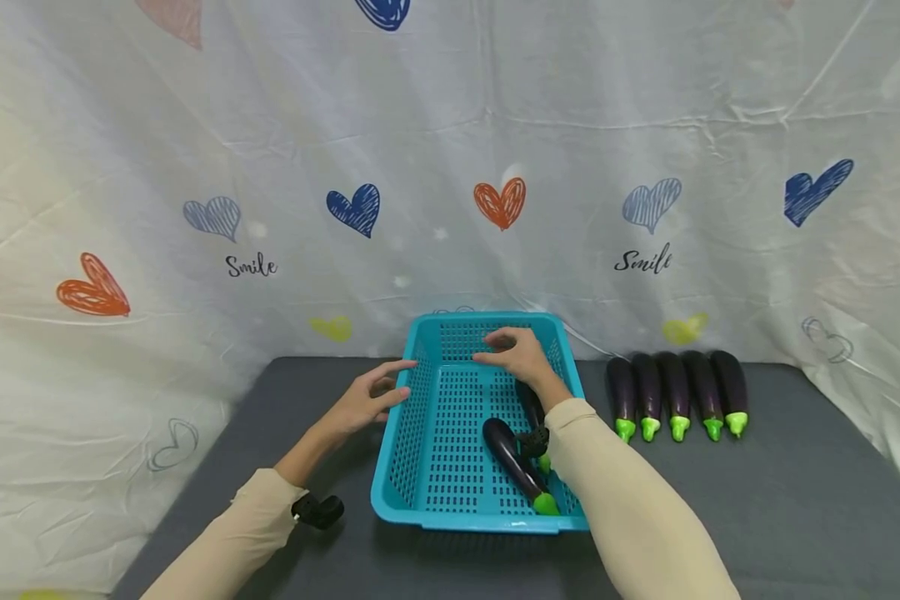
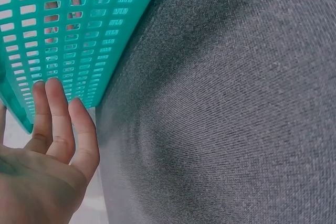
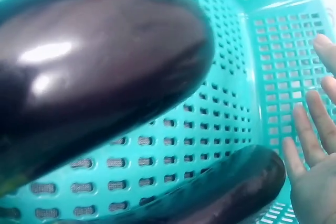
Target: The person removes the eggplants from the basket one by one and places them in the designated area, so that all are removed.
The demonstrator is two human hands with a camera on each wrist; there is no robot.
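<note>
A blue plastic basket [image 1: 450, 521] with slotted walls stands on the grey table. Two dark purple eggplants with green caps lie in its right half: one eggplant [image 1: 512, 458] slants toward the front right, the other eggplant [image 1: 528, 404] is partly hidden by my right forearm. My right hand [image 1: 521, 354] hovers over the basket's far right part, fingers loosely bent, holding nothing. Beside the basket's left wall is my left hand [image 1: 363, 398], its fingers spread near the rim. In the left wrist view its fingertips are close to the slotted wall; whether they touch it I cannot tell.
Right of the basket, several eggplants [image 1: 675, 392] lie side by side in a row, green caps toward me. A white curtain [image 1: 420, 142] printed with hearts hangs behind the grey table [image 1: 795, 500]. A dark wrist camera [image 1: 318, 510] sits on the left sleeve.
</note>
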